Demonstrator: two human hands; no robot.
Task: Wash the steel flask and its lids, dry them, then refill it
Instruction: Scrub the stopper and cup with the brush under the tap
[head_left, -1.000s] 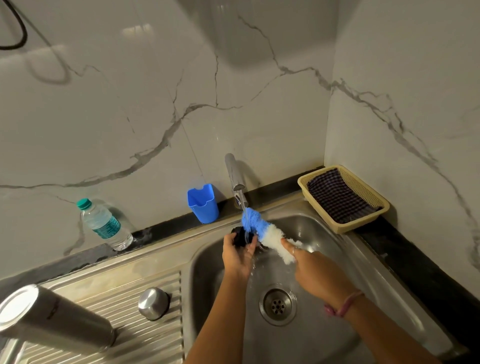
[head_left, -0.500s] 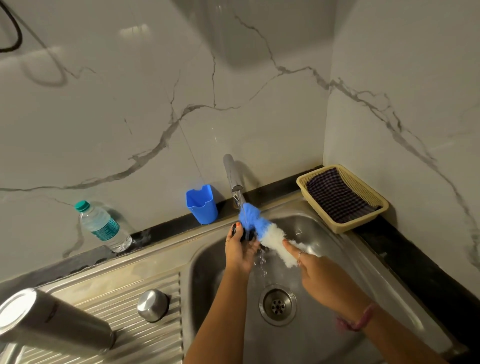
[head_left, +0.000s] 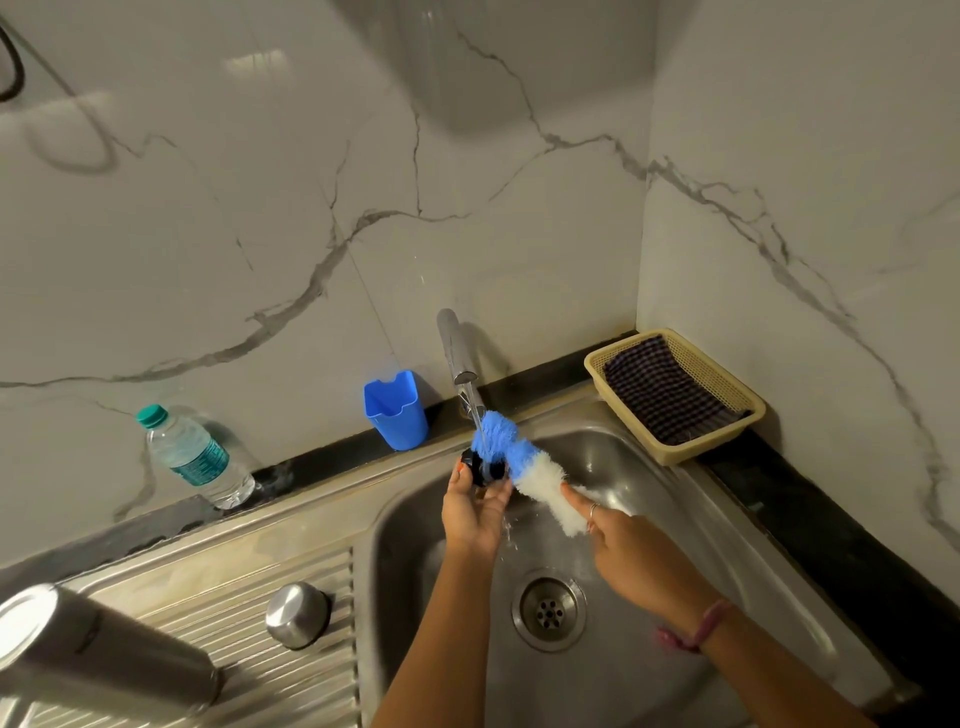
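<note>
My left hand (head_left: 475, 512) holds a small black lid (head_left: 480, 467) under the running tap (head_left: 457, 353) over the sink basin (head_left: 649, 467). My right hand (head_left: 631, 548) grips the handle of a blue and white bottle brush (head_left: 519, 465), whose blue tip presses against the lid. Water streams down onto the brush and lid. The steel flask (head_left: 98, 660) stands upside down on the ribbed drainboard at the lower left. A steel cap (head_left: 297, 614) sits dome-up on the drainboard beside the basin.
A blue plastic cup (head_left: 397, 413) stands against the wall left of the tap. A plastic water bottle (head_left: 195, 460) stands further left on the black counter. A beige basket (head_left: 727, 395) with a dark checked cloth (head_left: 665, 395) sits in the right corner. The drain (head_left: 549, 610) lies below my hands.
Both hands and the brush have shifted slightly up and back toward the tap. The brush keeps rubbing on the black lid under the water.
</note>
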